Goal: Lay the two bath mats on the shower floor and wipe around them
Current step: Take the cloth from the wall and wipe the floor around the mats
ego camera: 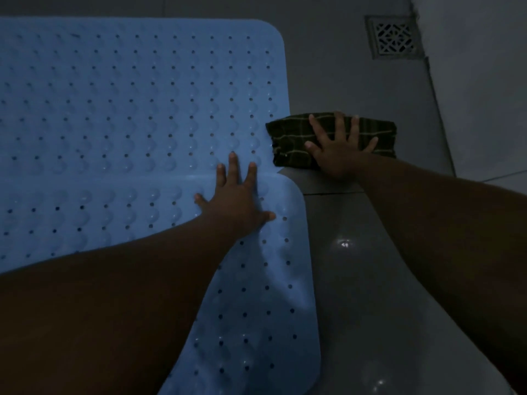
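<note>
Near mat (251, 309) and far mat (128, 95) down on floor (356, 280), overlapping; left hand (236, 201) flat and open on near mat, right hand (339, 149) splayed open on cloth (379, 135), pressing not gripping, just right of far mat's edge, drain (395, 38) beyond.

No readable text anywhere.

The dim picture shows no letters, numbers, brand marks or signs: the far bath mat (137, 95) and the near bath mat (256, 295) carry only rows of holes and bumps, the cloth (291, 138) shows only a checked pattern of pale lines, and the floor drain (395, 37) bears only an ornamental grille.
</note>
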